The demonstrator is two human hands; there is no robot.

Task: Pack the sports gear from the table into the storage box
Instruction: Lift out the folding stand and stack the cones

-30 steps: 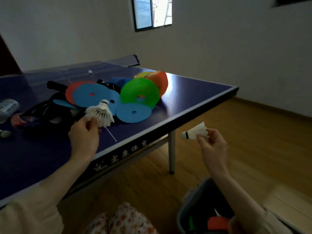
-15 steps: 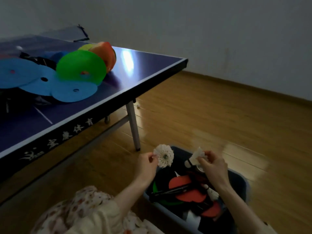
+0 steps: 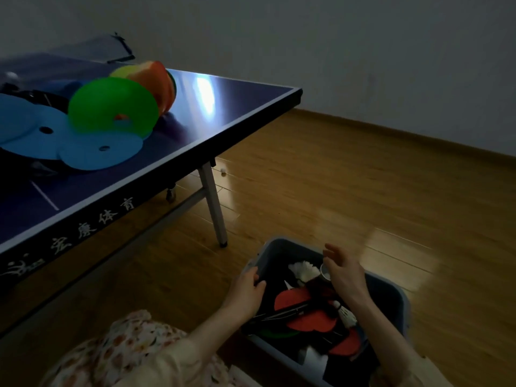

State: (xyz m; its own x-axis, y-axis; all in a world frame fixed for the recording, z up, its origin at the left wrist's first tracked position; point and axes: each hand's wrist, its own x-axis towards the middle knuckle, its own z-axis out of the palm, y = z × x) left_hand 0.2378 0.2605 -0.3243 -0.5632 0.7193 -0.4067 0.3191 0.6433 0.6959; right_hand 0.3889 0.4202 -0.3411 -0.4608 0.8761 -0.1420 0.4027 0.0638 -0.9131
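The grey storage box (image 3: 402, 300) stands on the floor at the lower right. Inside lie red paddles (image 3: 307, 319), white shuttlecocks (image 3: 304, 270) and another shuttlecock (image 3: 346, 317). My left hand (image 3: 247, 289) hovers at the box's left rim with fingers loosely curled, holding nothing. My right hand (image 3: 342, 270) hangs over the box's far end, fingers spread and empty. On the blue table (image 3: 217, 107) remain blue flat discs (image 3: 92, 152), a green disc cone (image 3: 111, 107) and orange and yellow cones (image 3: 156, 76).
A table leg (image 3: 215, 208) stands just left of the box. A small white ball (image 3: 223, 170) lies on the wooden floor beyond it. Dark gear (image 3: 33, 96) lies behind the discs. A white ball (image 3: 11, 75) sits far left on the table.
Both hands carried a shuttlecock each from the table down to the box and let go. The shuttlecocks now lie inside the box and both hands are empty.
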